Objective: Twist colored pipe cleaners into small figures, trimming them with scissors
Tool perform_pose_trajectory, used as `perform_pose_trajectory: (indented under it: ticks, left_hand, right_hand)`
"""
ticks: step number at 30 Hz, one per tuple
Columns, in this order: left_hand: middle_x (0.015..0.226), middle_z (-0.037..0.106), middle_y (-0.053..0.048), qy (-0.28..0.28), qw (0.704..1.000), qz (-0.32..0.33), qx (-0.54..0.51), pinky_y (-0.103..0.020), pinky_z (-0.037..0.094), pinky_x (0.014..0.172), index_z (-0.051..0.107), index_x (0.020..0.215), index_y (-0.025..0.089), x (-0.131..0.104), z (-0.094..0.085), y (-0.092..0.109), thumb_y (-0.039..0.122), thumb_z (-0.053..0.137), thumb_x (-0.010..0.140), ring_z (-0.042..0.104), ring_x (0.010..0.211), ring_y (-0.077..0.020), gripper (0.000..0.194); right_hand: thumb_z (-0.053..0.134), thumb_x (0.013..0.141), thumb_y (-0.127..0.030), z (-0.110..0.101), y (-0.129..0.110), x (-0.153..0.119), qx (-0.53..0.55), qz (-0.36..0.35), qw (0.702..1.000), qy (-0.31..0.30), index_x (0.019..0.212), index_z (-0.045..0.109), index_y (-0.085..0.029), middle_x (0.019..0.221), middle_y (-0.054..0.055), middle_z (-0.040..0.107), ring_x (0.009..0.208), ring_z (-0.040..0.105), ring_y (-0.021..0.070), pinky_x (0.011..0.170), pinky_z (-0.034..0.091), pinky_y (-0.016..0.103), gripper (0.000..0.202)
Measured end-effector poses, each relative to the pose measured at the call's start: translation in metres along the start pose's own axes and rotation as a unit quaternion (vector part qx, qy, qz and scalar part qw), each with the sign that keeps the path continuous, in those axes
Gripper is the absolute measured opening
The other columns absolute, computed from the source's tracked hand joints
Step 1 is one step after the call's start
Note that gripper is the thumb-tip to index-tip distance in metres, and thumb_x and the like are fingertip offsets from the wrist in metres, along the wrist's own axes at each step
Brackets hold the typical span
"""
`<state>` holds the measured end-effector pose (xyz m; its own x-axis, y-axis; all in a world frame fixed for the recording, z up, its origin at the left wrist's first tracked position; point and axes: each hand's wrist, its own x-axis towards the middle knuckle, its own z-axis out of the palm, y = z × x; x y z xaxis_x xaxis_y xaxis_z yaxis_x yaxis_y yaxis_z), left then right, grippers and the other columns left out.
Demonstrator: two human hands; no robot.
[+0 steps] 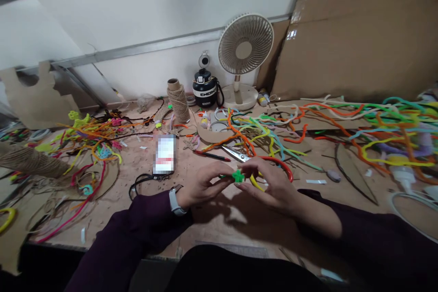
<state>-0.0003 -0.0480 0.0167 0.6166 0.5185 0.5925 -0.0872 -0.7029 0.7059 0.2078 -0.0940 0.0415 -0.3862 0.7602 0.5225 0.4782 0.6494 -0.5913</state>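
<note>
Above the table's front part, my left hand (207, 183) and my right hand (272, 187) come together around a small bright green pipe-cleaner flower (238, 175). My left thumb and forefinger pinch it from one side. On the other side, the fingers of my right hand close on it, partly hidden behind it. Just beyond my hands lie scissors (236, 154) with red and yellow handles, partly covered by my right hand. A dark pen with a red tip (214, 156) lies left of the blades.
A phone (164, 155) lies left of my hands. Behind stand a twine spool (178, 100), a dark bottle (204, 89) and a white fan (244, 50). Loose coloured pipe cleaners (308, 116) spread across the right; more lie tangled with twine at the left. Cardboard (362, 32) leans behind.
</note>
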Motion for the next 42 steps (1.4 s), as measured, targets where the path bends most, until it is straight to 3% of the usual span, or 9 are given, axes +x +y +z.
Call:
perform_pose_trajectory:
  ticks: [3,8,18,24,28,31,34,38,42]
  left_hand:
    - [0.099,0.068,-0.009,0.045,0.998,0.027,0.020,-0.031,0.054,0.084,0.060,0.107,0.018,0.000,0.000,-0.005,0.018,0.054,0.091,0.064,0.096,-0.0160,0.017]
    - [0.097,0.066,-0.009,0.046,0.992,0.081,0.088,-0.027,0.054,0.077,0.063,0.103,0.018,-0.002,0.002,-0.008,0.015,0.057,0.089,0.064,0.091,-0.0145,0.016]
    - [0.092,0.066,-0.010,0.020,0.963,0.089,0.253,-0.028,0.054,0.072,0.062,0.103,0.016,-0.008,0.005,-0.007,0.015,0.051,0.090,0.064,0.083,-0.0158,0.017]
    - [0.097,0.065,-0.010,0.011,0.984,0.027,0.178,-0.031,0.053,0.080,0.059,0.105,0.017,0.001,0.003,0.004,0.020,0.055,0.088,0.062,0.090,-0.0171,0.017]
    - [0.103,0.060,-0.011,0.074,0.979,-0.050,0.183,-0.039,0.047,0.090,0.053,0.104,0.015,0.006,-0.005,0.019,0.030,0.055,0.087,0.056,0.100,-0.0214,0.023]
    - [0.077,0.056,-0.003,-0.015,0.975,-0.158,0.155,-0.028,0.046,0.071,0.052,0.084,0.017,0.006,-0.004,0.026,0.032,0.036,0.097,0.053,0.072,-0.0140,0.026]
    - [0.074,0.055,-0.002,-0.081,0.968,-0.210,0.108,-0.025,0.044,0.067,0.051,0.082,0.017,0.005,0.004,0.027,0.034,0.031,0.099,0.051,0.068,-0.0129,0.031]
    - [0.074,0.056,-0.002,-0.056,0.974,-0.180,0.125,-0.025,0.044,0.066,0.051,0.084,0.017,0.001,0.015,0.025,0.031,0.033,0.099,0.052,0.068,-0.0129,0.027]
    - [0.073,0.055,-0.003,-0.016,0.976,-0.046,0.214,-0.026,0.042,0.061,0.050,0.085,0.017,-0.003,0.016,0.023,0.025,0.032,0.098,0.049,0.065,-0.0135,0.024]
  right_hand:
    - [0.047,0.094,-0.046,-0.002,-0.001,0.002,0.098,0.102,0.987,-0.074,0.091,0.056,-0.020,0.075,0.001,0.058,0.065,0.055,0.0130,0.060,0.045,0.025,0.028]
    - [0.035,0.097,-0.055,0.003,-0.001,0.002,0.284,0.232,0.919,-0.147,0.078,0.049,-0.019,0.063,-0.002,0.053,0.056,0.053,0.0112,0.054,0.042,0.024,0.043]
    - [0.048,0.089,-0.059,0.015,-0.005,0.000,0.330,0.303,0.891,-0.077,0.070,0.046,-0.019,0.054,-0.006,0.047,0.045,0.045,0.0079,0.044,0.035,0.021,0.045]
    - [0.049,0.088,-0.061,0.017,-0.001,-0.003,0.339,0.303,0.888,-0.066,0.070,0.047,-0.020,0.053,-0.006,0.046,0.044,0.041,0.0074,0.040,0.030,0.021,0.045]
    - [0.044,0.092,-0.058,0.014,-0.002,-0.003,0.285,0.281,0.915,-0.053,0.069,0.047,-0.020,0.053,-0.005,0.045,0.044,0.036,0.0071,0.039,0.027,0.021,0.045]
    - [0.039,0.095,-0.056,0.015,-0.002,-0.005,0.236,0.259,0.934,-0.064,0.071,0.048,-0.020,0.055,-0.005,0.046,0.044,0.036,0.0079,0.040,0.030,0.022,0.043]
    - [0.036,0.097,-0.051,0.018,-0.002,-0.008,0.185,0.221,0.955,-0.064,0.073,0.048,-0.021,0.059,-0.003,0.047,0.049,0.042,0.0098,0.046,0.035,0.023,0.040]
    - [0.034,0.099,-0.043,0.024,-0.004,-0.011,0.112,0.157,0.980,-0.044,0.075,0.050,-0.021,0.064,-0.001,0.050,0.054,0.047,0.0119,0.052,0.039,0.025,0.036]
    - [0.032,0.100,-0.030,0.027,-0.006,-0.016,0.033,0.032,0.999,-0.029,0.075,0.047,-0.021,0.062,-0.001,0.049,0.054,0.047,0.0121,0.051,0.037,0.024,0.030]
